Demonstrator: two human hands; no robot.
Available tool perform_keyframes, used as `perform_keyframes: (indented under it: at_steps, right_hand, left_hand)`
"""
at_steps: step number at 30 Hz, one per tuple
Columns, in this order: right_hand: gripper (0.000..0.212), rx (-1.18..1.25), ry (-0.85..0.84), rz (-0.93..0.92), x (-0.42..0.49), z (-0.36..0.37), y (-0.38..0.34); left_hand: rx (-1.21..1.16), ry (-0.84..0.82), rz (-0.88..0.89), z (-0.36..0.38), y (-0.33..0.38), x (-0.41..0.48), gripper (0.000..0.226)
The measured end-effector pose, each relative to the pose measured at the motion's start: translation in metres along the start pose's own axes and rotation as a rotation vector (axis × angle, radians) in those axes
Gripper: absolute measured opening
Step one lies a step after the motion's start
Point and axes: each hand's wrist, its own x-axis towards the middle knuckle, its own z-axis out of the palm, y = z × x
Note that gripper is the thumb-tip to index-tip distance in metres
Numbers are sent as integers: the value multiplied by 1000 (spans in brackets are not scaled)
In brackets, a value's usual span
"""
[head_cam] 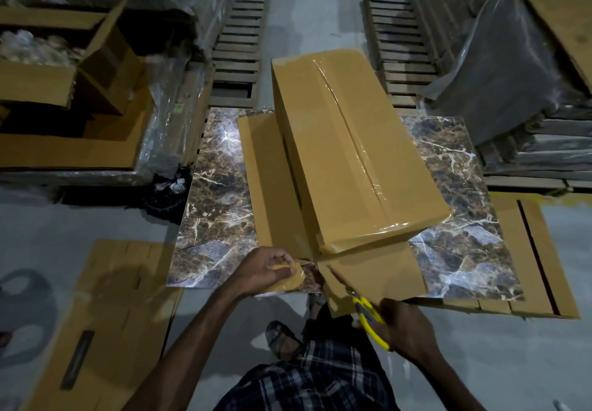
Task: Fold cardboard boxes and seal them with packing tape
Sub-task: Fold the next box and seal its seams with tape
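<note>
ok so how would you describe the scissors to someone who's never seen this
Start at the big taped box on the marble-patterned board. Just below its near corner, the right hand grips the scissors. Their bright yellow handles stand out against all the brown cardboard.

Head-worn camera looks steeply down, close over the marble-patterned slab [221, 186].

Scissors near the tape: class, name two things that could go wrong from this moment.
1. The scissors in the right hand point toward the left hand holding the tape; a slip might nick a finger.
2. The blades lie close to the flat cardboard under the box and might cut it too.
</note>
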Motion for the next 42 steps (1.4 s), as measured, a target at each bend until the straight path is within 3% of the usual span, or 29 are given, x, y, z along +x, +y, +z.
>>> perform_keyframes:
  at_steps: [6, 12, 15, 18, 23, 25, 27, 29, 32, 35, 42]
  right_hand:
    - [81, -189, 32, -131, 4, -9, 54]
    - [44, -80, 203, -275, -22, 2, -18]
    - [44, -41, 276, -298, -29, 15, -48]
    - [46, -27, 346, -268, -38, 21, -56]
    - [46, -39, 408, -265, -53, 16, -61]
    - [43, -35, 399, -256, -55, 14, -58]
    - [42, -86, 409, -282, -55, 11, -54]
    - [41, -123, 414, -294, -56, 7, -50]
    - [41, -142, 448, -310, -55, 0, -41]
    - [42, -126, 480, -343, -53, -11, -23]
    - [42, -137, 631, -398, -40, -61, 54]
  left_hand:
    - [-123, 80, -24, 8, 5, -16, 6]
    - [-167, 76, -1, 29, 20, -20, 4]
    - [-132, 115, -3, 35, 28, -24, 15]
    - [-92, 201, -19, 37, 33, -26, 4]
    - [-15, 315, -11, 42, 44, -39, 11]
    - [24, 363, -4, 44, 51, -43, 28]
    - [20, 364, -35, 42, 51, -43, 66]
    - [37, 373, -92, 39, 48, -42, 81]
    - [40, 389, -129, 48, 50, -45, 77]
    - [108, 446, -137, 66, 65, -43, 52]
    - [186, 391, -214, 142, 117, -11, 55]
